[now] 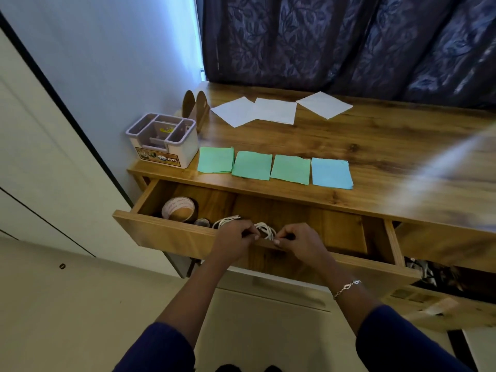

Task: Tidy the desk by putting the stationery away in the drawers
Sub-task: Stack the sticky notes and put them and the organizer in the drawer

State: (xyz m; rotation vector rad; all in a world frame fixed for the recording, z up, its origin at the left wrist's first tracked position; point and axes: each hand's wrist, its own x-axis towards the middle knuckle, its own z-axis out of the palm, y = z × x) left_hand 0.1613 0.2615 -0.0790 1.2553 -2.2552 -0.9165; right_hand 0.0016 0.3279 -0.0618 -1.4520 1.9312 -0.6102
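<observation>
Gripping the wooden drawer front (166,234), left hand (236,235), right hand (299,240), fingers curled, coiled white cable (266,229) between

Cool, bluish daylight enters at the left edge of the curtain (349,41) and washes the wall (120,63) beside it pale blue. The desk (375,146) top is evenly and fairly brightly lit, with only soft, faint shadows. A broad whitish streak crosses its right end, possibly glare or motion smear. The open drawer (166,232) is dimmer inside, darkest in its back left corner, and the white cable (265,229) shows bright against that wood. The wide lens bows straight lines toward the frame's edges. Under the desk's right end the picture is blurred, and detail there is lost.
</observation>
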